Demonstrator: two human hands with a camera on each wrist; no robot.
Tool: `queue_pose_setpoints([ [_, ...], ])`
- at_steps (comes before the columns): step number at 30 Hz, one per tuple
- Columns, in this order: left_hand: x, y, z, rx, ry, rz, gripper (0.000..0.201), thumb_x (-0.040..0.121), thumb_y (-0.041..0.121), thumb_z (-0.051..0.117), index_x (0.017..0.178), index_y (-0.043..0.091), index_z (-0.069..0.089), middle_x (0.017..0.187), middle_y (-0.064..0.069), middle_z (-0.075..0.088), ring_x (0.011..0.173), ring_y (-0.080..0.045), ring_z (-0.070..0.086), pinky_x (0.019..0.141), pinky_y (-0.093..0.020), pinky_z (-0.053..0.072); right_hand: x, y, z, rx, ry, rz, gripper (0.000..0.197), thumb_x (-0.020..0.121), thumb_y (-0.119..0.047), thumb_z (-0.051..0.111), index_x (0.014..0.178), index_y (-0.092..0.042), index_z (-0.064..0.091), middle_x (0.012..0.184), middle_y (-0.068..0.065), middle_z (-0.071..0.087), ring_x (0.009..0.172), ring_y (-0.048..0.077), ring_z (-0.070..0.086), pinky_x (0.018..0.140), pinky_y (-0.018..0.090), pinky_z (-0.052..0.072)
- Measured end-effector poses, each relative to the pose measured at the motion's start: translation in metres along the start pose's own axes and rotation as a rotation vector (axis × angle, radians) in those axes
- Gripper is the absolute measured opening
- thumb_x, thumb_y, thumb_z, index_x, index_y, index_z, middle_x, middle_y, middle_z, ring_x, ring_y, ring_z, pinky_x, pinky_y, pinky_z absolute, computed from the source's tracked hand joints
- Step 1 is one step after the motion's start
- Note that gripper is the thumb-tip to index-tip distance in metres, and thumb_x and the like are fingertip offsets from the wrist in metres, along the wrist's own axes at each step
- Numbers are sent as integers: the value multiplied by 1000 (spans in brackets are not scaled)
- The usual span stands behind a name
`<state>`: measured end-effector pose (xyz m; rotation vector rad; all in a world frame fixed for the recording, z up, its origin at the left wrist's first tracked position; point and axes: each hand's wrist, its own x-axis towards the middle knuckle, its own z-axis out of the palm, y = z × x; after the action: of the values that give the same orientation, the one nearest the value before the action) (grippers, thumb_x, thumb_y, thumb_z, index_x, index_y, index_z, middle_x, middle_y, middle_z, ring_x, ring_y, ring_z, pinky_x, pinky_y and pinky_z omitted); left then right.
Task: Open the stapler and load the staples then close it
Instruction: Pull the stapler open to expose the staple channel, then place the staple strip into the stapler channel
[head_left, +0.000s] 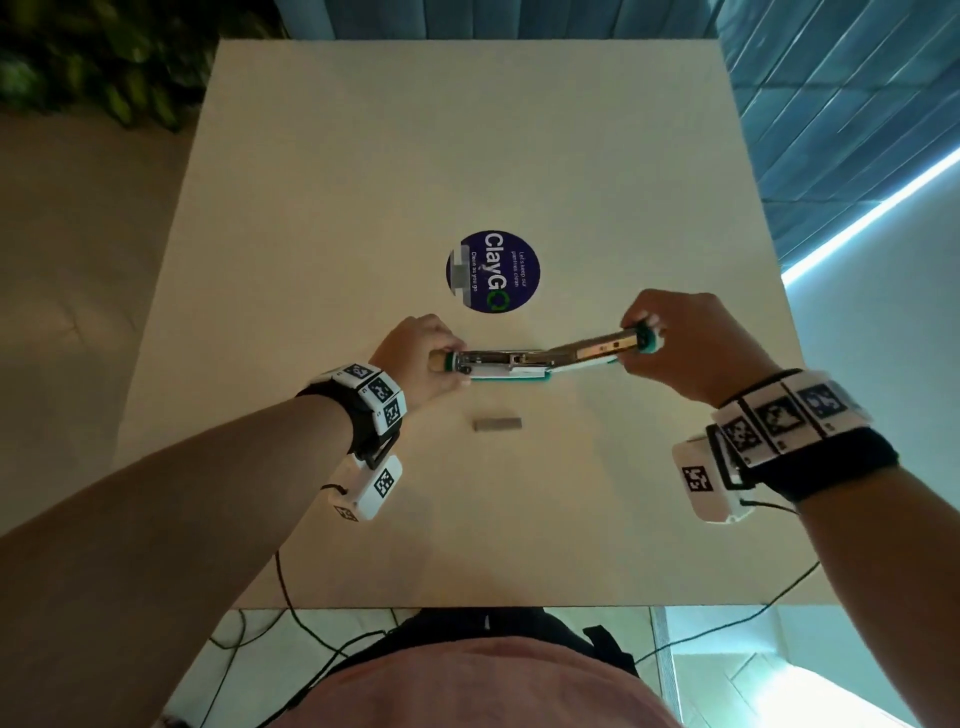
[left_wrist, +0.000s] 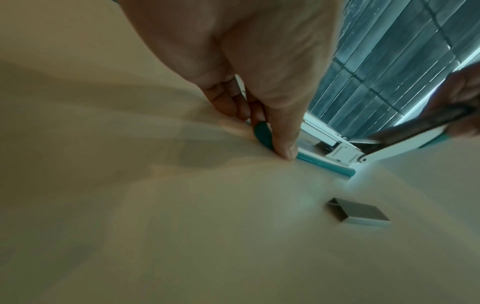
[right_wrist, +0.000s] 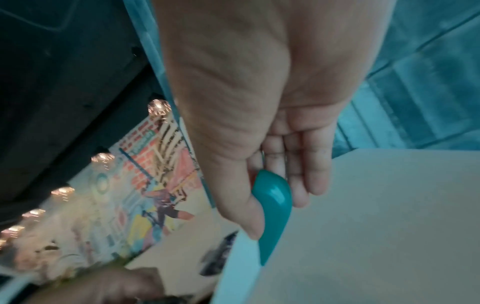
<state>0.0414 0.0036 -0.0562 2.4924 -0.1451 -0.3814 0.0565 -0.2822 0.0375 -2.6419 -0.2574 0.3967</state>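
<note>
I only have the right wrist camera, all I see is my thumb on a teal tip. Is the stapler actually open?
Observer: Yes. In the head view the stapler is swung open almost flat, the right hand holding the lid end up.
Operator: Is the base held?
Observer: The left hand pinches the base end down on the table.
Operator: Where are the staples?
Observer: The staple strip lies loose on the table, nearer you than the stapler, not yet loaded.

Round blue sticker (head_left: 492, 272) on table (head_left: 363, 182)
</note>
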Motion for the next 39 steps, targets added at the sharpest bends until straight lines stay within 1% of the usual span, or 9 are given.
queue_pose_setpoints([
  [5,1,-2,2,-27,16,4,40,65,27,80,102,19,69,96,-5,62,91,-21,53,79,-27,37,8,39,36,-82,-66,82,27,75,-21,71,101,-17,65,97,15,65,92,33,60,83,38,47],
  [13,-1,-5,4,-50,16,21,40,66,27,79,103,18,67,97,-4,60,91,-20,52,82,-31,42,10,53,60,-24,-58,30,24,82,-20,66,105,-16,65,97,10,64,96,29,52,81,34,41],
  [17,-4,0,2,-9,0,35,46,65,21,77,107,13,59,104,-9,56,97,-24,48,90,-40,44,10,56,62,-14,-59,-4,25,82,-20,66,107,-18,65,97,9,62,94,28,53,80,30,39],
  [21,-21,25,-1,-22,154,252,33,69,26,69,95,14,52,95,0,49,89,-17,42,77,-25,37,11,57,61,-32,-63,-14,25,82,-20,65,107,-19,65,97,10,62,92,28,53,80,34,40],
  [24,-32,44,8,59,-55,318,23,76,35,68,89,18,59,90,5,53,86,-14,48,75,-26,41,11,58,62,-38,-60,-23,25,82,-20,65,107,-20,65,96,10,62,92,29,54,80,34,40],
  [26,-36,46,19,169,-248,246,30,79,38,66,101,18,62,103,2,58,97,-16,53,84,-31,45,11,58,62,-41,-64,-23,26,82,-20,65,108,-20,65,97,11,62,93,30,54,81,34,41],
  [28,-38,43,30,227,-337,205,38,81,35,64,114,17,59,110,-1,57,104,-18,53,89,-35,46,11,59,62,-38,-67,-20,28,82,-19,65,110,-19,65,99,12,62,95,31,54,84,38,43],
  [35,-40,43,30,164,-220,213,18,84,19,56,97,13,67,96,-2,61,92,-20,56,78,-36,49,13,64,66,-30,-64,-35,26,82,-21,65,109,-21,64,98,10,62,95,31,54,85,37,42],
  [39,-23,49,6,108,4,258,12,78,20,63,89,17,67,84,0,59,78,-15,51,67,-26,40,13,66,67,-15,-50,-30,27,81,-20,66,108,-21,65,98,10,62,95,31,54,85,38,43],
])
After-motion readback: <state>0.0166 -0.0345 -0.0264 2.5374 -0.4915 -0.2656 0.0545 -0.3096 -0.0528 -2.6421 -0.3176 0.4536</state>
